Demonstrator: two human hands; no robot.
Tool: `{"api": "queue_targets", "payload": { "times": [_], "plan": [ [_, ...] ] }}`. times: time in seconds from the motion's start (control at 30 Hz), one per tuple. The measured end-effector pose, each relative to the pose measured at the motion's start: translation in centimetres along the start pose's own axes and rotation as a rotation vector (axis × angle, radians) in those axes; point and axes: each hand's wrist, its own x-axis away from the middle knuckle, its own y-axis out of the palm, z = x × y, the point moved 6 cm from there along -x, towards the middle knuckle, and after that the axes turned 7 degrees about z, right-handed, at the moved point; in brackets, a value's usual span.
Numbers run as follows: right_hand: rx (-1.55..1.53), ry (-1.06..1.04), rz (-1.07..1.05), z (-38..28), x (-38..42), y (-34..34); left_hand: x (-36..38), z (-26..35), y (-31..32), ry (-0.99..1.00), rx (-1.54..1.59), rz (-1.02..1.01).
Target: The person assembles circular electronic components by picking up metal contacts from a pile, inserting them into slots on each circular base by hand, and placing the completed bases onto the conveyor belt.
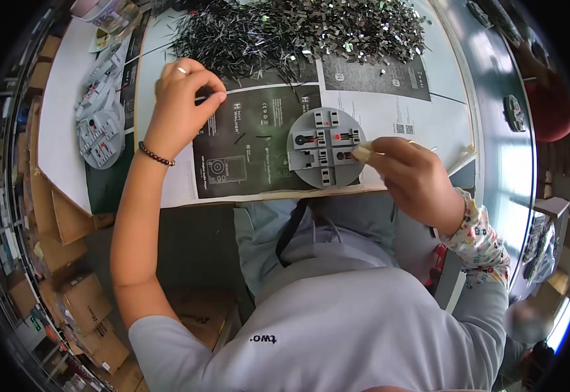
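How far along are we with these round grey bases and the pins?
Done, apparently: a stack of grey bases lies at the table's left. In hand: the right hand steadies a round grey base by its edge, while the left hand pinches a thin metal pin. Left: a large pile of pins and clips remains; I cannot tell how many slots are filled.

Bright daylight, heavy fisheye edge distortion
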Motion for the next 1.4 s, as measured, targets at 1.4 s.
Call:
{"api": "queue_targets", "payload": {
  "times": [1.4],
  "plan": [
    [0.134, 0.156, 0.114, 9.9, -3.8, -1.1, -3.0, 1.0, 2.2, -0.069, 0.240, -0.148]
  ]
}}
